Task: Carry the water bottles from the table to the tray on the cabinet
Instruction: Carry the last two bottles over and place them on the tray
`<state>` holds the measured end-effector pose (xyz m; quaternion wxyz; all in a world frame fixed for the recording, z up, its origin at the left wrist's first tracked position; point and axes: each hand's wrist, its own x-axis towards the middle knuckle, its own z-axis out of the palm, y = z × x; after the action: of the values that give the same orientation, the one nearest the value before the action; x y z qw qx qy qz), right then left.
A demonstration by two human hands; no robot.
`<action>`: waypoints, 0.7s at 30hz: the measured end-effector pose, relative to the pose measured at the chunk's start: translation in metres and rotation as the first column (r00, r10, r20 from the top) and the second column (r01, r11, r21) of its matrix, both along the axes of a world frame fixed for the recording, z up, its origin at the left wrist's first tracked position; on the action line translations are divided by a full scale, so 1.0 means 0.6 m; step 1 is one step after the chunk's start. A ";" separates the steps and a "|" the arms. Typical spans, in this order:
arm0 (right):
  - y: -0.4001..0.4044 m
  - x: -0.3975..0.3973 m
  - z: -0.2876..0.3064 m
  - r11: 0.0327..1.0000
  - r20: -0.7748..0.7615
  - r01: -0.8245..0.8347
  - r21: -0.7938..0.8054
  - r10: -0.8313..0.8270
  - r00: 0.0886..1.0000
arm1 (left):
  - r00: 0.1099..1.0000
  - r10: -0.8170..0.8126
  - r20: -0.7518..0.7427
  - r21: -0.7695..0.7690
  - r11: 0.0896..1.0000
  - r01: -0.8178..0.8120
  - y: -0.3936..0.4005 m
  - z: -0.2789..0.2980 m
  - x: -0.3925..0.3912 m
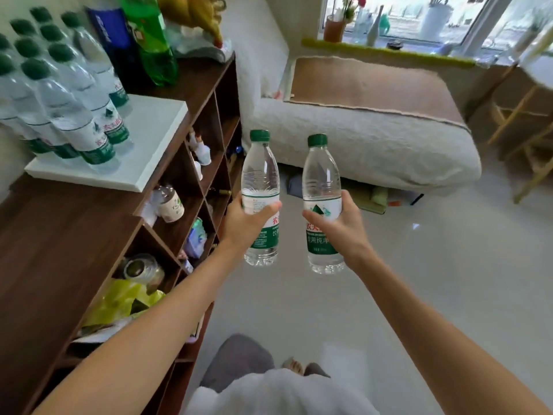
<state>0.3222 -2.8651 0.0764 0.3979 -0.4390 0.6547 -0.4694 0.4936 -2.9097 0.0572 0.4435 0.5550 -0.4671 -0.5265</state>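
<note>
My left hand (pixel 245 224) grips a clear water bottle (pixel 259 175) with a green cap and a green and white label, held upright over the floor. A second bottle of the same kind (pixel 321 178) is gripped upright by my right hand (pixel 336 229), a short way to the right of the first. Both bottles hang in the air right of the dark wooden cabinet (pixel 59 241). On the cabinet top lies a white tray (pixel 149 139) carrying several green-capped water bottles (pixel 74 94) packed at its far left part; its near right part is bare.
Behind the tray stand a large green soda bottle (pixel 152 40) and a dark blue box (pixel 110 34). The cabinet's open shelves (pixel 191 181) hold small items. A white sofa (pixel 374 136) sits ahead, a wooden chair (pixel 526 139) at right, pale floor (pixel 419 280) between.
</note>
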 end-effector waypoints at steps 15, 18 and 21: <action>-0.564 0.055 0.018 0.974 0.014 -0.227 -0.003 0.227 0.974 | 0.988 0.157 0.002 -0.089 0.984 -0.156 -0.519 0.005 0.055; -0.663 0.097 0.026 0.955 0.054 -0.297 -0.011 0.298 0.953 | 0.964 0.264 0.014 -0.079 0.962 -0.262 -0.585 0.013 0.090; -0.755 0.145 0.023 0.900 0.064 -0.436 -0.009 0.436 0.898 | 0.924 0.382 -0.021 -0.108 0.918 -0.382 -0.627 0.020 0.125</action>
<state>0.4090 -3.3181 0.0902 0.5150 -0.5578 0.5281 -0.3805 0.5685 -3.2861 0.0693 0.5673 0.6103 -0.3782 -0.4033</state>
